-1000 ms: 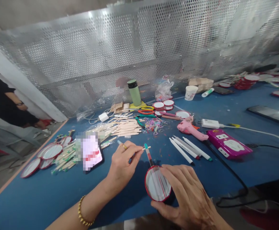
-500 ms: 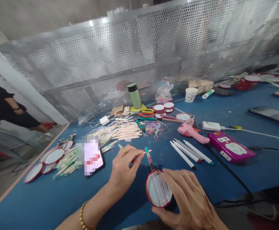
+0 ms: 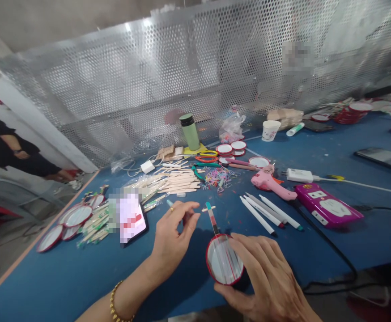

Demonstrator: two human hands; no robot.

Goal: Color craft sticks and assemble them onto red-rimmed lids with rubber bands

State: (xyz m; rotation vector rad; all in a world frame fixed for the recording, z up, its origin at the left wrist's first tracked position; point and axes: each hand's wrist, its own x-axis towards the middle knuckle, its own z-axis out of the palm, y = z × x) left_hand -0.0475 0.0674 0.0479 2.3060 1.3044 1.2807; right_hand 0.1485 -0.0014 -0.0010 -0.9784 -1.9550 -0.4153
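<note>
My right hand (image 3: 262, 273) grips a small toy banjo (image 3: 225, 261), thumb and fingers around its round body. The body is a white disc with a red rim, and thin strands run across it. Its flat stick neck (image 3: 212, 219), banded teal, pink, red and black, points away from me. A short pale stick (image 3: 209, 209) crosses the neck near its teal end. Just left of that end is my left hand (image 3: 177, 228), thumb and forefinger apart, touching nothing I can see. Behind it shows a light-blue tip of something mostly hidden.
Markers (image 3: 265, 214), a pink glue gun (image 3: 272, 183) and a purple power strip (image 3: 326, 205) lie rightward. Wooden sticks (image 3: 180, 181), rubber bands (image 3: 218, 176) and pliers (image 3: 197, 172) lie ahead. Leftward are a phone (image 3: 131, 219) and more discs (image 3: 78, 216). A person (image 3: 10, 147) is at far left.
The left thumb and forefinger have let go of the short crosswise stick and drawn slightly left, opening. The right hand still holds the toy banjo. The view has shifted slightly.
</note>
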